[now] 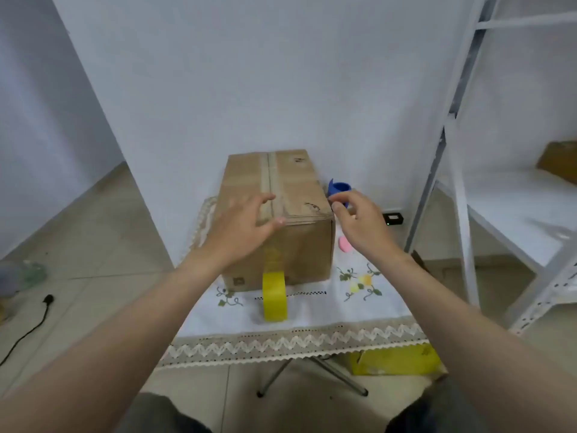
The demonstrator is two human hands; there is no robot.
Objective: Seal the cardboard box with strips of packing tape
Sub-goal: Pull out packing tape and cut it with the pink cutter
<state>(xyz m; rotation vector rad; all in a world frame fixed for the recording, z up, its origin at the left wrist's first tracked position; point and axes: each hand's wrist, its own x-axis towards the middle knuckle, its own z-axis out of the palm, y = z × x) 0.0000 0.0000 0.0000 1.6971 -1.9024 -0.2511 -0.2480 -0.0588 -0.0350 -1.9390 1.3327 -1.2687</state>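
Here, a cardboard box (274, 214) on a small cloth-covered table (312, 307) is reached for by two bare hands.

The box is set lengthwise away from the person, its top seam running front to back and already covered by a strip of tape (269, 176). The left hand (240, 226) is spread open and empty over the near top edge, fingers at the seam; whether it is pressed down cannot be told. The right hand (359, 223) is held half-curled and empty beside the near right corner, with nothing gripped. The yellow tape roll (274, 295) is stood on edge just in front of the box, below and between the hands, seemingly joined to the box front by a faint strip. It is judged about equally near to either hand.
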